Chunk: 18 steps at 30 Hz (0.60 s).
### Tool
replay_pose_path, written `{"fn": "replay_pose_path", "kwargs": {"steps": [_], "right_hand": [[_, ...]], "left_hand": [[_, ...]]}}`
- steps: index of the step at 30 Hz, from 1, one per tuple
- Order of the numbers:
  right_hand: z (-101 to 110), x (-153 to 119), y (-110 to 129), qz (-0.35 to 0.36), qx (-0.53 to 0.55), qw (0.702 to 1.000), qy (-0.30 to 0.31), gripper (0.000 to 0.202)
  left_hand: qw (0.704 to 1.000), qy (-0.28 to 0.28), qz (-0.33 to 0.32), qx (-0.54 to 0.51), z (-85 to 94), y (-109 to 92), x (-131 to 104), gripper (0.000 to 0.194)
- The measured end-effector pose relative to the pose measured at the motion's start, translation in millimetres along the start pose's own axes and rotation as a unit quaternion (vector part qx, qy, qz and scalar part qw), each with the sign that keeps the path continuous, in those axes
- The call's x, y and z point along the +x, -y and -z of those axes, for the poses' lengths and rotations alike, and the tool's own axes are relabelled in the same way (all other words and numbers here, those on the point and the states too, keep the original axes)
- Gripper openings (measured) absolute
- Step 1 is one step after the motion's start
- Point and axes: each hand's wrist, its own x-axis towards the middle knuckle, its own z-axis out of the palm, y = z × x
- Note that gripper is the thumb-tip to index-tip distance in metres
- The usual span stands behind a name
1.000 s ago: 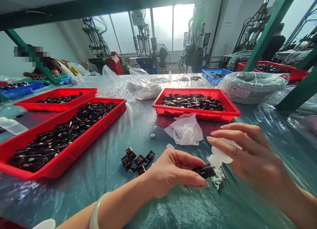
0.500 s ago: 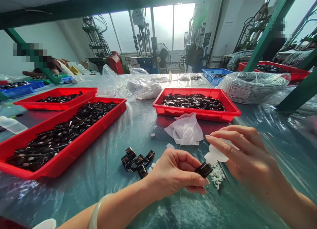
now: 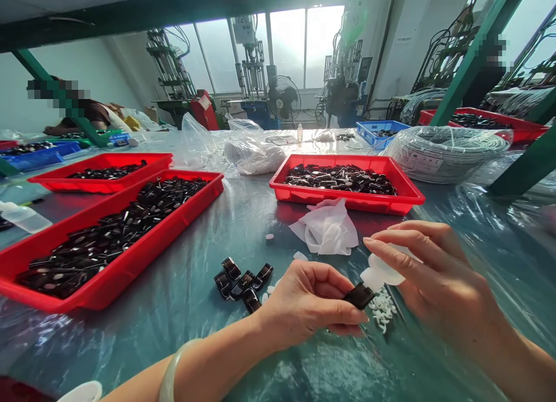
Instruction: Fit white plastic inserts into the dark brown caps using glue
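Between thumb and fingers, my left hand [image 3: 315,300] pinches a small glossy black plastic part [image 3: 359,296]. My right hand [image 3: 443,286] is closed around a translucent white squeeze bottle [image 3: 393,266], tilted so its tip end meets or nearly meets the part's far edge; I cannot tell which. Small white pieces [image 3: 384,310] lie in a pile below the bottle, beside a thin dark rod. Several loose black parts [image 3: 242,283] sit on the plastic-covered table left of my left hand. A crumpled white cloth or tissue [image 3: 325,231] lies beyond my hands.
Red trays of black parts stand at the left [image 3: 174,234], far left [image 3: 99,185] and ahead [image 3: 347,204]. Another squeeze bottle [image 3: 30,218] lies at the left. A wrapped cable coil [image 3: 443,153] rests by the right green post [image 3: 530,153]. A person [image 3: 95,115] is at the far left.
The black part and the bottle tip are slightly closer together. The whole view has shifted very slightly; both hands keep their grips.
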Motion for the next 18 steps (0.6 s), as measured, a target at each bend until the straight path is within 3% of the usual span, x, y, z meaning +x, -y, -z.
{"fn": "replay_pose_path", "kwargs": {"steps": [18], "right_hand": [[3.3, 1.8, -3.1, 0.023, 0.046, 0.999, 0.007, 0.035]], "left_hand": [[1.000, 0.013, -0.001, -0.006, 1.9, -0.2, -0.9, 0.022]]}}
